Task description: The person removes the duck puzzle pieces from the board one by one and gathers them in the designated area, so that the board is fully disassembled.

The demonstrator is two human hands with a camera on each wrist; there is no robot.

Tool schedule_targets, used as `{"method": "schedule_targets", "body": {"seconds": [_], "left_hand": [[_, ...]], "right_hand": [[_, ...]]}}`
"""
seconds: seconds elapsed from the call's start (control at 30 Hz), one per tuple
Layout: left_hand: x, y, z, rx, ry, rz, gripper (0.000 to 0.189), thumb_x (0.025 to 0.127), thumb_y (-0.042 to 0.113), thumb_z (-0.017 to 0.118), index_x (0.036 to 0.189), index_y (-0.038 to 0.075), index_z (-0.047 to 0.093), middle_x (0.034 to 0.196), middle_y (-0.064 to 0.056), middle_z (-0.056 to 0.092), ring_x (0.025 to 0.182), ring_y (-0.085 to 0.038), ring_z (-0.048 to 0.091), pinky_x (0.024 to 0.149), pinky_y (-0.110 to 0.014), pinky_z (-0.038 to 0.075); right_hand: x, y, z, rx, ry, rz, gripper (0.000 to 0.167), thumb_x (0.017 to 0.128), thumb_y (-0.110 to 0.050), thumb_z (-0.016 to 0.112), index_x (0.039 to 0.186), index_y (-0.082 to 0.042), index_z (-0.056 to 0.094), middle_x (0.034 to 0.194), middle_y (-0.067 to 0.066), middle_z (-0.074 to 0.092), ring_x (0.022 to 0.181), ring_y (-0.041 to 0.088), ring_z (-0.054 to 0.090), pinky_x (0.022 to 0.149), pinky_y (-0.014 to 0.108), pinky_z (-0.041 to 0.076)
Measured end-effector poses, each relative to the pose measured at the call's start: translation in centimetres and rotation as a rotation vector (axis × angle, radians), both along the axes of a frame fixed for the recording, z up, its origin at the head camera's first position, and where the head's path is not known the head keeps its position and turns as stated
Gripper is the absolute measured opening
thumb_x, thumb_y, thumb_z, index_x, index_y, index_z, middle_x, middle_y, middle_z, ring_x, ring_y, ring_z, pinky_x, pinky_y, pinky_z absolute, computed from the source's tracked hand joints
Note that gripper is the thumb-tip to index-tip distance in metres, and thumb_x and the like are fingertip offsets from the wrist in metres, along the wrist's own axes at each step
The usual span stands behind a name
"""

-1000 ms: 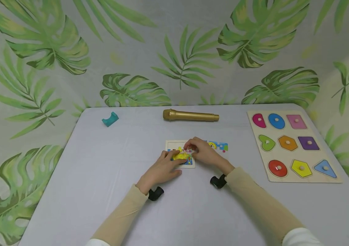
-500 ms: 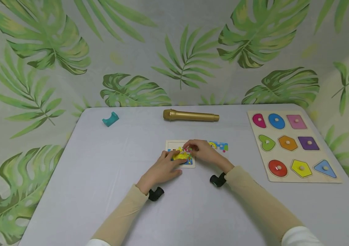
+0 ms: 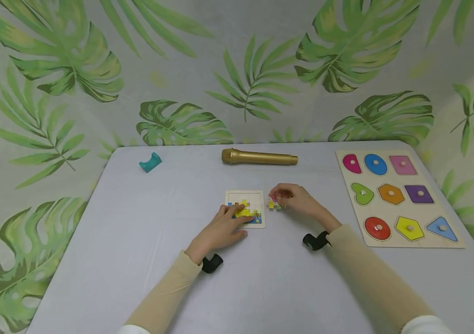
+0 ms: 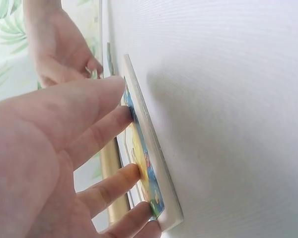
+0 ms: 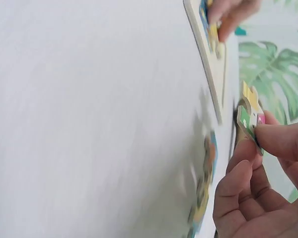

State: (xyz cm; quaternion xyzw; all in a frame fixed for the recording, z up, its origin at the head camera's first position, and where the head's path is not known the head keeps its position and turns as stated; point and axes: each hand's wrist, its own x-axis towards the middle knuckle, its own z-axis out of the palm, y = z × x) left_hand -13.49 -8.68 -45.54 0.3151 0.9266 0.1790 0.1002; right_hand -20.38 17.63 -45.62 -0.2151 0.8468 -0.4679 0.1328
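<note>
My left hand (image 3: 218,230) lies with spread fingers across a small wooden jigsaw puzzle tray (image 3: 256,196), near the middle of the table. In the left wrist view its fingertips press on the yellow and blue picture (image 4: 148,168) in the tray. Just right of the tray, my right hand (image 3: 299,200) pinches a jigsaw puzzle piece (image 5: 249,118) between thumb and fingers. Green, yellow and pink show on that piece, held above the table. Below the right hand, a row of loose puzzle pieces (image 5: 203,183) lies on the table; in the head view this hand hides them.
A gold microphone (image 3: 259,157) lies behind the tray. Toward the back left is a small teal curved block (image 3: 150,163). A wooden peg board (image 3: 372,236) with several coloured knobbed shapes occupies the right side. A leaf-print cloth (image 3: 178,69) hangs behind the table.
My right hand has moved right, off the tray, carrying the puzzle piece with it. The tray's upper right part is now uncovered. My left hand has stayed in place.
</note>
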Motion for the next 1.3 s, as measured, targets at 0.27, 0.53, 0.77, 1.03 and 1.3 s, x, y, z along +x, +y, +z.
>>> {"method": "schedule_targets", "body": {"seconds": [0.27, 0.53, 0.77, 1.03, 1.3], "left_hand": [[0.1, -0.1, -0.1, 0.015, 0.009, -0.002, 0.042, 0.095, 0.028, 0.061, 0.136, 0.018, 0.056, 0.147, -0.016, 0.035, 0.119, -0.036, 0.037, 0.095, -0.043, 0.035], [0.1, -0.1, -0.2, 0.033, -0.002, 0.003, 0.041, 0.096, 0.027, 0.061, 0.136, 0.018, 0.057, 0.147, -0.016, 0.035, 0.117, -0.036, 0.037, 0.095, -0.043, 0.036], [0.1, -0.1, -0.2, 0.036, -0.004, 0.005, 0.041, 0.096, 0.027, 0.060, 0.136, 0.018, 0.057, 0.148, -0.016, 0.035, 0.118, -0.036, 0.036, 0.095, -0.043, 0.036], [0.1, -0.1, -0.3, 0.043, 0.009, 0.002, 0.041, 0.095, 0.027, 0.061, 0.136, 0.018, 0.057, 0.148, -0.016, 0.035, 0.117, -0.036, 0.037, 0.095, -0.044, 0.036], [0.1, -0.9, -0.6, 0.076, -0.016, -0.021, 0.042, 0.097, 0.027, 0.058, 0.138, 0.018, 0.054, 0.151, -0.015, 0.030, 0.124, -0.034, 0.034, 0.100, -0.045, 0.034]], "right_hand": [[0.6, 4.3, 0.6, 0.041, -0.055, -0.055, 0.021, 0.089, 0.002, 0.058, 0.109, 0.001, 0.064, 0.087, 0.011, 0.055, 0.075, 0.021, 0.048, 0.060, 0.026, 0.043], [1.5, 6.5, 0.5, 0.061, -0.082, -0.059, 0.019, 0.089, 0.005, 0.056, 0.106, 0.003, 0.064, 0.085, 0.010, 0.051, 0.077, 0.022, 0.047, 0.060, 0.025, 0.043], [1.8, 6.8, -0.3, 0.180, 0.009, -0.043, 0.018, 0.086, 0.006, 0.058, 0.102, -0.001, 0.065, 0.083, 0.005, 0.053, 0.076, 0.021, 0.048, 0.062, 0.026, 0.043], [2.1, 6.3, -0.7, 0.298, 0.119, -0.033, 0.019, 0.085, 0.006, 0.061, 0.100, -0.004, 0.066, 0.085, 0.005, 0.055, 0.078, 0.022, 0.051, 0.070, 0.035, 0.046], [2.3, 5.9, -0.5, 0.268, 0.150, -0.051, 0.019, 0.086, 0.007, 0.062, 0.100, -0.005, 0.066, 0.086, 0.005, 0.055, 0.079, 0.022, 0.053, 0.069, 0.034, 0.047]]}}
